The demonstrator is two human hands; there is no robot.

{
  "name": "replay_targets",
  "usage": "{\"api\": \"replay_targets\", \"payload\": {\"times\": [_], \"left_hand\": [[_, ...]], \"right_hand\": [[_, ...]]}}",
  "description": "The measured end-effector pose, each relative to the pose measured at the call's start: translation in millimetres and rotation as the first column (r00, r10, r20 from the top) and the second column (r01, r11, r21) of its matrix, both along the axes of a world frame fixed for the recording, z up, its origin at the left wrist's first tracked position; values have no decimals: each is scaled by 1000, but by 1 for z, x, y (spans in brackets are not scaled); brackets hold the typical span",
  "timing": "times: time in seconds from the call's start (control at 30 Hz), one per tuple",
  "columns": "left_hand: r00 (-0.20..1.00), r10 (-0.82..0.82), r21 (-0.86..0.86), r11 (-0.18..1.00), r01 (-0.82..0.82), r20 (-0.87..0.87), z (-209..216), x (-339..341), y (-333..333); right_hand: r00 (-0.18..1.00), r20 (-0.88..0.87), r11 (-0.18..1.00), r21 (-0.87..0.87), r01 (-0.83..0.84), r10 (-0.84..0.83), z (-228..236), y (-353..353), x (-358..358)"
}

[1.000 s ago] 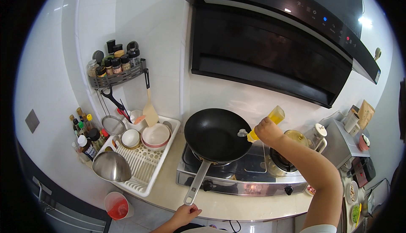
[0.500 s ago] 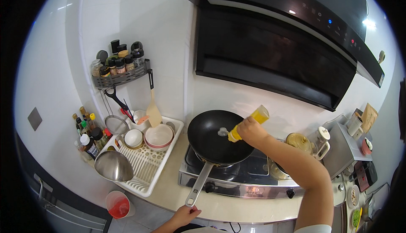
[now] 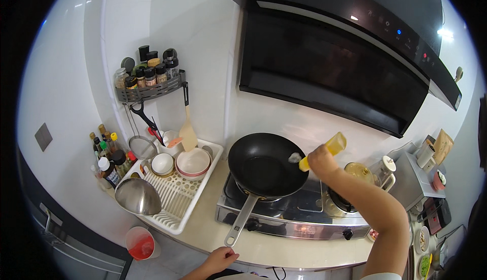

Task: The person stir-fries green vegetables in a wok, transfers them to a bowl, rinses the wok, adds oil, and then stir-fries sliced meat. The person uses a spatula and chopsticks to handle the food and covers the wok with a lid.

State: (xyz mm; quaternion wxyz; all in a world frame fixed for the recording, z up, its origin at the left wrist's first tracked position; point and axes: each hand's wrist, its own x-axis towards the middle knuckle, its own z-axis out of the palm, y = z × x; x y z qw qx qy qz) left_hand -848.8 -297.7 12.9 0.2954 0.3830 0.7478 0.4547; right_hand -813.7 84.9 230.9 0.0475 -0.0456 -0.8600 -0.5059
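My right hand (image 3: 323,161) is wrapped round a bottle of yellow oil (image 3: 335,144). The bottle is tilted, with its yellow neck pointing down and left at the right rim of a black wok (image 3: 261,166). A small clear piece that looks like a flip lid (image 3: 294,157) sticks out from the neck over the wok. The wok rests on the left side of a gas stove (image 3: 304,229), its metal handle (image 3: 241,221) pointing toward me. Just below the handle's end, my left hand (image 3: 219,260) is loosely closed near the counter edge, with nothing visible in it.
A white dish rack (image 3: 215,153) with bowls and a metal basin (image 3: 138,197) stands left of the stove. Bottles (image 3: 107,171) crowd the corner under a spice shelf (image 3: 152,91). A range hood (image 3: 335,67) hangs above. To the right stand a glass pot (image 3: 359,171) and a pitcher (image 3: 388,166).
My right hand has moved to the right with the oil bottle, from above the wok's inside to its right rim. My left hand has stayed near the handle's end. The view has shifted slightly.
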Motion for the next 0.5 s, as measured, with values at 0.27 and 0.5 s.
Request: {"api": "replay_targets", "payload": {"times": [0.27, 0.5], "left_hand": [[997, -74, 31, 997, 73, 27, 23, 4, 1], [999, -12, -14, 1000, 13, 51, 13, 8, -31]], "right_hand": [[973, -230, 998, 59, 33, -19, 15, -11, -11], [908, -160, 844, -458, 280, -388, 6, -27, 40]]}}
